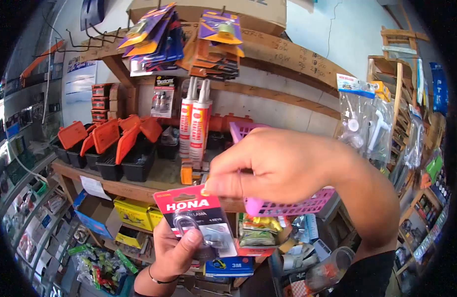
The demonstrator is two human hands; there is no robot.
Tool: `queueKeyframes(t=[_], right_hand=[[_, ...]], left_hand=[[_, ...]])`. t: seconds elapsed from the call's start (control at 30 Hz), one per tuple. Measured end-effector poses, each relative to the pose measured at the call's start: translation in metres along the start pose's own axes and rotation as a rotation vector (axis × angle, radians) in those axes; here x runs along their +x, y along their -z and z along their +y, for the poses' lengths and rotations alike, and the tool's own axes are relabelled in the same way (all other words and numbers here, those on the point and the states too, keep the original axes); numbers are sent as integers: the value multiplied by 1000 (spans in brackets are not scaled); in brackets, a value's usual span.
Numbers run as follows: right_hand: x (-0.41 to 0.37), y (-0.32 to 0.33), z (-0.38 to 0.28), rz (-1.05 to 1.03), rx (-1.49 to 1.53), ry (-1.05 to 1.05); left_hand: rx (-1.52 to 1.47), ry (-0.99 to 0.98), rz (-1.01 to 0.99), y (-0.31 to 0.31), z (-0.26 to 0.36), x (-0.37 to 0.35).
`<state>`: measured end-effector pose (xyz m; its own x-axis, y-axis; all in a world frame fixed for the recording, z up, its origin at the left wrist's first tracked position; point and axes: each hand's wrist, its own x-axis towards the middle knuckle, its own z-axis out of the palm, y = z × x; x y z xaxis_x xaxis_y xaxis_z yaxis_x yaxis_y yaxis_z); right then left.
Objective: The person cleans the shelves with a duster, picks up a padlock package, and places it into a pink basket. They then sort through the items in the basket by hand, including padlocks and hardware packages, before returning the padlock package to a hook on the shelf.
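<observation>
A carded padlock [208,240] with a red HONA header is tilted in front of me, its shackle showing under clear plastic. My left hand [174,250] grips the card from its lower left side, thumb lying across the front. Reaching in from the right, my right hand [283,163] is closed, with thumb and fingertip pinching the card's top right corner. A pink plastic basket [293,204] with slotted sides shows behind and below the right hand, which hides part of it.
Black bins with orange lids [107,136] line the wooden shelf, beside silicone sealant tubes [194,123]. Carded goods [221,29] hang from hooks above. Below stand a yellow box [134,213], a blue 3M box [229,266] and a clear jar [330,270]. Bagged fittings [369,121] hang right.
</observation>
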<state>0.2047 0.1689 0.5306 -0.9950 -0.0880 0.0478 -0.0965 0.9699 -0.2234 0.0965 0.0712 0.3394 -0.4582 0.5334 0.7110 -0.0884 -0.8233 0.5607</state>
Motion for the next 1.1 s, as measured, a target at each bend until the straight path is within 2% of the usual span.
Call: queueKeyframes(t=[0.07,0.13,0.2,0.27,0.3,0.33,0.37,0.4,0.43,0.47,0.5,0.53,0.57,0.6,0.67,0.7,0.73,0.77,0.8,0.87,0.9,0.97,1.03,1.1], right_hand=[[4,-6,11,88,-366,-185],[0,-17,31,215,-674,-311],[-14,-29,56,201,-737,-432],[-19,-26,54,-42,-570,-755],[-33,-21,64,-50,-537,-718],[-48,-18,75,-66,-506,-681],[-54,-17,74,-77,-513,-690],[-59,-16,70,23,-433,-814],[-63,-14,65,123,-352,-941],[-64,-15,64,103,-354,-960],[-63,-17,66,140,-437,-993],[-63,-20,71,182,-520,-1020],[-65,-20,82,250,-509,-1015],[-55,-14,79,223,-503,-1024],[-30,-7,72,223,-330,-1475],[-34,-13,86,208,-339,-1467],[-44,-20,114,100,-463,-1429],[-48,-17,128,3,-600,-1382],[-50,-11,127,20,-625,-1367],[-72,-24,121,281,-570,-1190],[-84,-27,114,511,-455,-1180],[-96,-37,71,797,-311,-1156],[-124,-55,43,919,-152,-1066],[-147,-103,20,1015,-15,-1089]], left_hand=[[-42,70,197,13,-5,-14],[-62,106,209,38,-9,-33],[-147,293,256,68,-8,-55],[-182,370,390,100,-4,-80],[-157,415,459,135,-8,-101],[-160,474,376,162,3,-116],[-83,463,469,186,9,-134],[-101,481,469,211,14,-152],[-40,524,557,252,13,-187],[-100,588,629,276,16,-209],[-183,586,399,317,22,-238],[-156,522,682,268,43,-215],[-170,523,765,242,57,-201],[-182,530,858,231,65,-201],[-342,476,1025,282,23,-254],[-335,468,1067,279,18,-254],[-308,526,867,282,10,-258],[-404,519,802,275,5,-255],[-496,508,724,265,-2,-245],[-631,639,631,245,1,-228],[-686,669,560,241,-3,-225],[-662,753,535,242,-6,-226],[-626,776,516,248,-6,-228],[-624,728,468,256,-4,-231]])
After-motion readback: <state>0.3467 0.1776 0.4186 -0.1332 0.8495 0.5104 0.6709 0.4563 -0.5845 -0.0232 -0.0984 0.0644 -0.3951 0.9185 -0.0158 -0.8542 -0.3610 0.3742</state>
